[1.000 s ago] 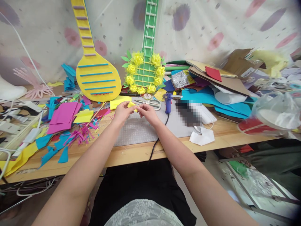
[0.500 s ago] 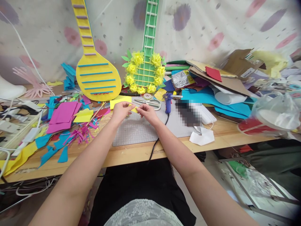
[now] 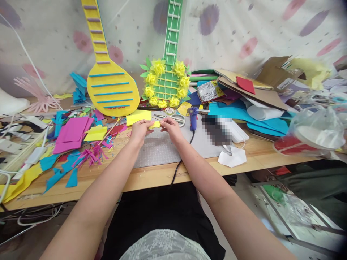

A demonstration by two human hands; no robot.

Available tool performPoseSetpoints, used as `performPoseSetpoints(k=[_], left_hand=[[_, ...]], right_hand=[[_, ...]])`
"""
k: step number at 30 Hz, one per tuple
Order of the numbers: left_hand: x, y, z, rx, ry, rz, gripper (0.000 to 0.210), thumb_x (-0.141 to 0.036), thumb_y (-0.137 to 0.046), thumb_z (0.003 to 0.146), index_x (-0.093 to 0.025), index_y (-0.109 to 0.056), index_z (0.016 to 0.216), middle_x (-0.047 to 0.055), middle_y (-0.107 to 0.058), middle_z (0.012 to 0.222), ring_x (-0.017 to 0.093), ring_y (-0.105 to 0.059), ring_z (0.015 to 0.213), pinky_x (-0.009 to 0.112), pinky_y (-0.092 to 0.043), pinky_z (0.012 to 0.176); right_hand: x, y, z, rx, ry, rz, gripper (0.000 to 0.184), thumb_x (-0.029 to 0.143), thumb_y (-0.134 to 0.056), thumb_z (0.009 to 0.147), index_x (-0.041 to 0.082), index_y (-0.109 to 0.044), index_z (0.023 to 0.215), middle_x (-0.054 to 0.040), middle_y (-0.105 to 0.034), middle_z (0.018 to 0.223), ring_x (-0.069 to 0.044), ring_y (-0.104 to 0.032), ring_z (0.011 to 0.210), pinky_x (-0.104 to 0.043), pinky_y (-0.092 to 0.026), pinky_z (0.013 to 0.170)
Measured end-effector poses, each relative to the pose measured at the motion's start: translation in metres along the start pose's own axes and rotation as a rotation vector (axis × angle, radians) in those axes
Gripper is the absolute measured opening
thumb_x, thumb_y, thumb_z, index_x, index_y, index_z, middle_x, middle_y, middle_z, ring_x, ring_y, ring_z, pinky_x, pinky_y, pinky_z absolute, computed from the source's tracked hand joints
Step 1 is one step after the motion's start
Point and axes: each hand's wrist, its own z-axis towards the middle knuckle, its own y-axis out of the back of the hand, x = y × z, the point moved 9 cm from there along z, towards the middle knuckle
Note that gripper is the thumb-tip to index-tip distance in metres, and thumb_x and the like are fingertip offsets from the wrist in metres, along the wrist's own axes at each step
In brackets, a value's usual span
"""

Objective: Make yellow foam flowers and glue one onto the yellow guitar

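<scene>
Between my two hands a small strip of yellow crepe paper [image 3: 155,125] is held over the grey cutting mat [image 3: 154,151]. My left hand [image 3: 140,130] pinches its left end, and my right hand [image 3: 171,127] pinches the right end. Just behind the left hand lies a larger yellow paper piece [image 3: 138,117]. Scissors [image 3: 177,118] rest behind the right hand, partly covered by it. A purple glue gun [image 3: 193,119] stands to the right, its black cord running off the table's front edge.
A yellow paper lute [image 3: 114,88] and a green one [image 3: 168,77] with yellow flowers lean at the back. Magenta sheets [image 3: 72,135] and scraps lie left. Blue paper [image 3: 244,117], a white mask [image 3: 238,131] and a bagged red cup [image 3: 295,142] are right.
My hands have moved slightly apart, and the yellow strip between them now shows wider and flatter. Both hands still pinch it.
</scene>
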Motion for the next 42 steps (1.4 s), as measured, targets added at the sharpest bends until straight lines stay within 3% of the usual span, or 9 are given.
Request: performPoseSetpoints(k=[5,14,23,27,30,33,36,39,42], left_hand=[[-0.006,0.006,0.001,-0.043,-0.052,-0.014,0.025,-0.023,-0.080,0.052,-0.015,-0.056,0.054,-0.001,-0.058,0.064,0.010,-0.055,0.062,0.027,-0.049,0.066],[-0.002,0.016,0.001,-0.069,-0.081,-0.028,0.023,-0.024,-0.081,0.051,-0.014,-0.060,0.057,0.000,-0.060,0.066,0.009,-0.057,0.063,0.024,-0.048,0.063],[-0.007,0.019,0.010,0.081,-0.044,0.080,0.025,-0.029,-0.079,0.055,-0.013,-0.067,0.071,0.006,-0.066,0.072,0.014,-0.062,0.064,0.027,-0.053,0.060],[-0.009,0.022,0.010,0.056,-0.016,0.095,0.017,-0.022,-0.076,0.060,-0.011,-0.065,0.068,0.007,-0.066,0.069,0.016,-0.065,0.065,0.026,-0.053,0.058],[-0.008,0.034,0.012,-0.006,0.024,0.013,0.014,-0.017,-0.074,0.062,-0.012,-0.061,0.068,0.008,-0.068,0.072,0.017,-0.067,0.067,0.025,-0.053,0.058],[-0.006,0.046,0.017,-0.005,0.088,-0.110,0.016,-0.014,-0.072,0.064,-0.013,-0.061,0.075,0.008,-0.070,0.080,0.018,-0.069,0.071,0.026,-0.055,0.061],[-0.002,0.054,0.021,0.032,0.190,-0.176,0.013,-0.013,-0.069,0.068,-0.014,-0.063,0.080,0.009,-0.071,0.082,0.017,-0.069,0.074,0.027,-0.056,0.064],[0.000,0.061,0.023,0.036,0.257,-0.198,0.007,-0.012,-0.063,0.073,-0.014,-0.064,0.080,0.009,-0.071,0.084,0.017,-0.069,0.075,0.026,-0.057,0.062],[-0.005,0.066,0.022,0.022,0.217,-0.168,0.006,-0.013,-0.063,0.073,-0.014,-0.064,0.079,0.008,-0.070,0.086,0.016,-0.069,0.074,0.024,-0.056,0.057]], right_hand=[[-0.005,-0.011,-0.001,0.080,-0.064,0.059,0.040,0.047,-0.073,0.058,0.020,-0.056,0.081,0.0040,-0.058,0.077,-0.008,-0.058,0.064,-0.025,-0.052,0.064],[-0.015,-0.014,0.004,0.017,-0.105,0.010,0.043,0.047,-0.080,0.048,0.016,-0.057,0.067,0.0052,-0.058,0.055,-0.006,-0.054,0.049,-0.022,-0.051,0.054],[0.003,-0.018,0.010,0.079,-0.092,-0.149,0.028,0.035,-0.078,0.060,0.015,-0.058,0.068,0.0023,-0.060,0.057,-0.007,-0.055,0.047,-0.022,-0.050,0.051],[0.007,-0.020,0.017,0.162,-0.130,-0.230,0.019,0.031,-0.070,0.071,0.015,-0.059,0.072,-0.0007,-0.063,0.064,-0.009,-0.058,0.053,-0.026,-0.052,0.059],[0.016,0.000,0.027,0.120,-0.081,-0.555,0.016,0.030,-0.057,0.082,0.015,-0.061,0.079,-0.0058,-0.067,0.076,-0.014,-0.062,0.066,-0.030,-0.052,0.069],[0.034,0.026,0.035,-0.016,0.054,-1.200,0.016,0.018,-0.053,0.081,0.014,-0.064,0.093,-0.0110,-0.066,0.097,-0.021,-0.061,0.092,-0.032,-0.046,0.082],[0.026,0.031,0.039,0.039,0.052,-1.634,0.031,0.007,-0.044,0.080,0.008,-0.061,0.106,-0.0179,-0.062,0.110,-0.024,-0.056,0.104,-0.032,-0.041,0.087],[0.015,0.029,0.040,0.107,0.019,-1.800,0.037,0.003,-0.039,0.080,0.003,-0.059,0.110,-0.0210,-0.061,0.111,-0.025,-0.054,0.106,-0.031,-0.040,0.087],[0.013,0.028,0.042,0.088,-0.014,-1.834,0.037,0.005,-0.038,0.082,0.002,-0.059,0.112,-0.0221,-0.060,0.113,-0.027,-0.052,0.110,-0.032,-0.040,0.086]])
